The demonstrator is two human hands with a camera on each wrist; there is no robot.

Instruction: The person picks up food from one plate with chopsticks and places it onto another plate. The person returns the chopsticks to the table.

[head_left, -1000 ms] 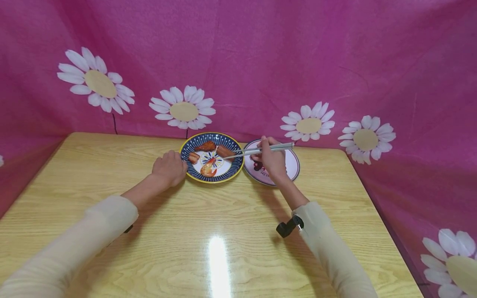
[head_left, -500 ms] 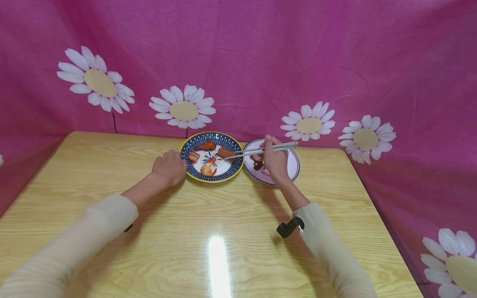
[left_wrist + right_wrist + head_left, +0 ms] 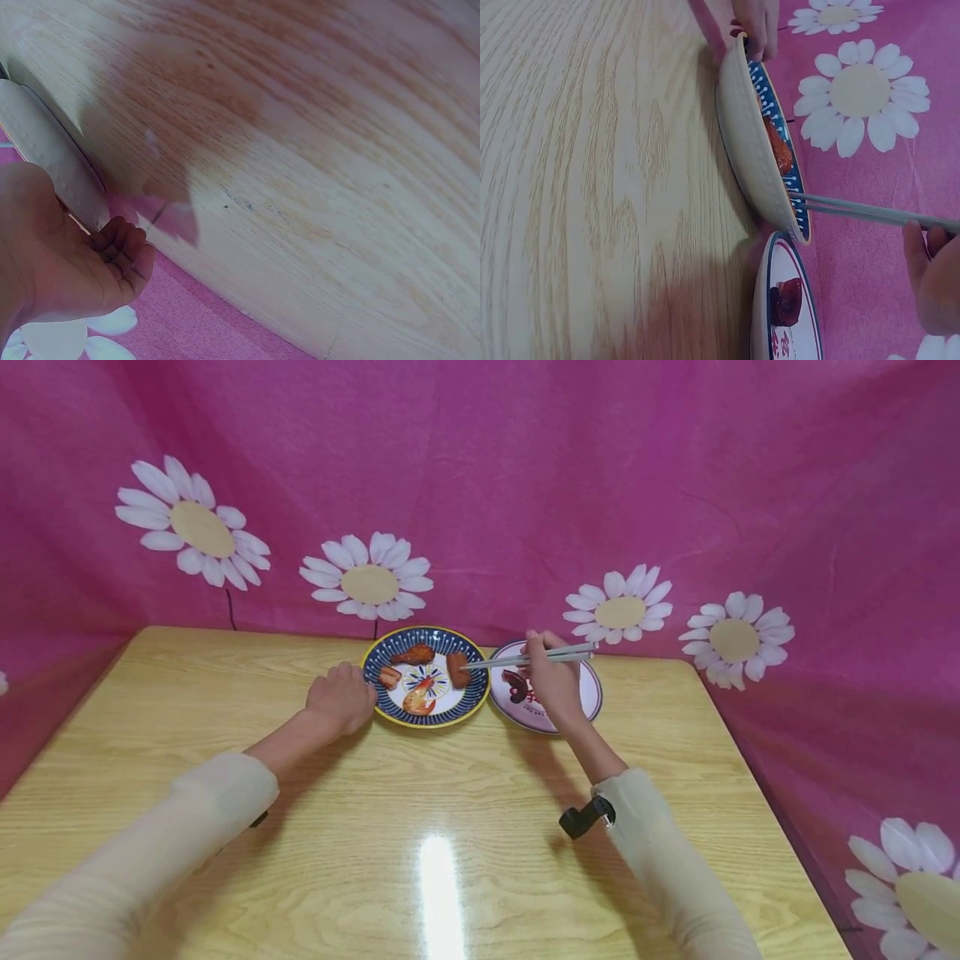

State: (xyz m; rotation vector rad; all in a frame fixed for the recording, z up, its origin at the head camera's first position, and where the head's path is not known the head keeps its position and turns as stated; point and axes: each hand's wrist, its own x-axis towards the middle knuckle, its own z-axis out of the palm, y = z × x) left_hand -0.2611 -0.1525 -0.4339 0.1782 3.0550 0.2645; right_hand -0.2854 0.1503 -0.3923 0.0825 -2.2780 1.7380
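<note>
A deep blue-patterned plate (image 3: 467, 700) with a yellow rim stands at the far side of the table. My left hand (image 3: 341, 697) grips its left edge, thumb over the rim in the right wrist view. In my right hand (image 3: 553, 683) is a pair of metal chopsticks (image 3: 885, 214), reaching leftward over the rim. Their tips are close together at a reddish-brown block of food (image 3: 458, 670) on the plate's right side. Sharing the plate are a shrimp (image 3: 420, 697), a browned chicken piece (image 3: 414, 654) and a small chunk of meat (image 3: 389, 677).
A smaller white plate (image 3: 588, 695) with a dark rim sits right beside the blue one, under my right hand. On it lies a dark red glossy piece (image 3: 787, 301). A pink flowered cloth (image 3: 487, 527) hangs behind the wooden table (image 3: 360, 843).
The chopstick tips, apart earlier, have come together. The reddish-brown block has turned and shifted slightly right toward the rim. My left hand has stayed in place.
</note>
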